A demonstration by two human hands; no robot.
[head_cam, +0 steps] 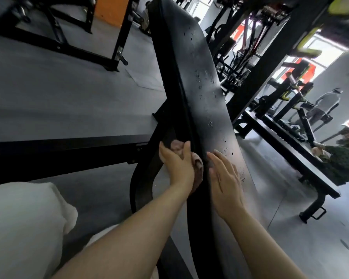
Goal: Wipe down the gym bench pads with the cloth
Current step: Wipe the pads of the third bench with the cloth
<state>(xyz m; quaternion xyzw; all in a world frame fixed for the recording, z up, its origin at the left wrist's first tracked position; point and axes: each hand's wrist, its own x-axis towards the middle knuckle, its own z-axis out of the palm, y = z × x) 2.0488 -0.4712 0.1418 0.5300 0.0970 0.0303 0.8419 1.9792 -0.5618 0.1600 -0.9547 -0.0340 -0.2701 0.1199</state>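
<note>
In the head view, a long black vinyl bench pad (pixel 199 81) is running from the top of the frame down between the person's arms, its top face pitted with small chips. The left hand (pixel 178 165) is gripping a bunched pinkish-brown cloth (pixel 197 168) and pressing it against the pad's left side edge, fingers curled round it. The right hand (pixel 224 178) is resting flat on the pad's top face, just right of the cloth, fingers straight and holding nothing; motion blur makes it hard to say how firmly it is bracing. The side edge appears to be the stretch being wiped. Next, the cloth probably needs drawing along that edge, then up over the chipped top.
</note>
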